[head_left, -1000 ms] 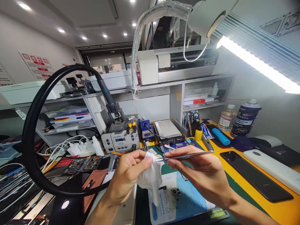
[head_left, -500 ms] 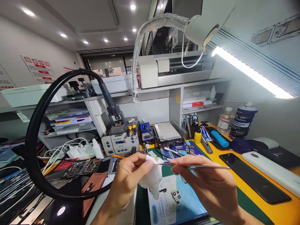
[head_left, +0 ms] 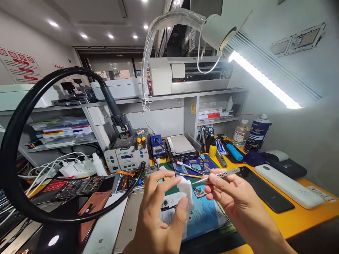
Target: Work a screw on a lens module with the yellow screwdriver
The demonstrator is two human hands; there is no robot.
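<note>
A crumpled white tissue [head_left: 187,188] is between the fingers and thumb of my left hand [head_left: 161,208]. My right hand [head_left: 235,197] grips slim metal tweezers [head_left: 227,172], whose tip points left and meets or nearly meets the tissue's edge. Below both hands lies a blue-and-white booklet [head_left: 203,220] on a green mat. A small camera module [head_left: 199,191] rests on the booklet, just left of my right fingers. Another small dark part with a round lens [head_left: 165,203] shows past my left fingers. My left palm faces away from view.
A black flexible hose [head_left: 7,141] loops across the left side, near the hot-air station [head_left: 127,158]. Bare circuit boards [head_left: 79,187] and phone backs lie leftward. Rightward are a black phone [head_left: 267,192], a white phone-like slab [head_left: 288,185] and a spray can [head_left: 258,132]. A lamp [head_left: 265,77] hangs above.
The tweezers swung from lying flat across to slanting up right. My left fingers spread wider around the tissue, which is now more folded. The view shifted, so the bench appears further left.
</note>
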